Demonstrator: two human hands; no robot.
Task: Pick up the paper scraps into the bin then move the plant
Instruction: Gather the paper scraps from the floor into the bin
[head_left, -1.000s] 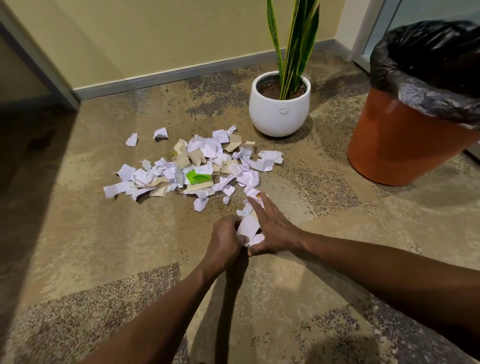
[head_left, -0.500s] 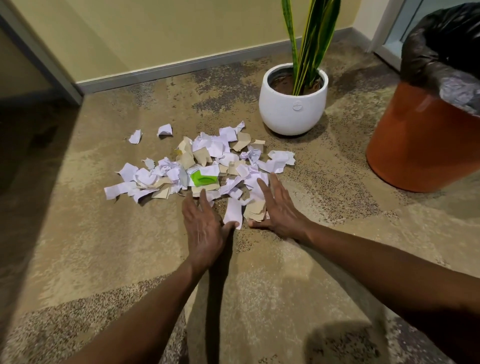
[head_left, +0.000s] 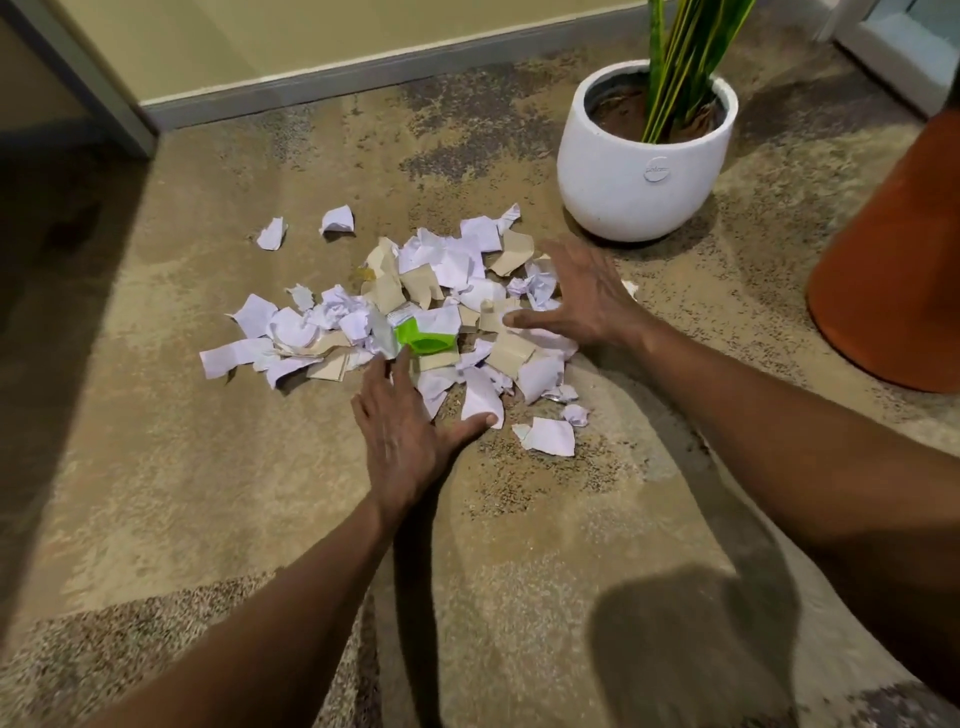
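Head view shows the left hand (head_left: 400, 431) lying flat on the carpet (head_left: 156, 467) at the near edge of the pile of paper scraps (head_left: 415, 306), fingers straight and spread, the thumb stretched out to the side so that its tip touches one white scrap. It holds nothing. The right hand (head_left: 582, 301) is at the far right side of the pile, also wide open with fingers spread, palm down over the scraps; whether it presses on them or is just above, I cannot tell. It grips nothing either.

Between the two hands lies most of the pile: white and brown torn pieces, with a green piece (head_left: 423, 338) near the middle. Two white scraps (head_left: 306, 226) lie apart beyond the pile's far left side, and some small ones lie near its close right side.

The plant (head_left: 680, 57) in its white pot (head_left: 639, 166) stands just beyond the pile, to the right. The orange bin (head_left: 893, 270) is further right of the pile, only partly in view.

I judge the step is the gathering of scraps, with much still on the floor. The next move probably asks both hands to sweep inward, close around a bundle, and carry it right to the bin without dropping the light pieces.
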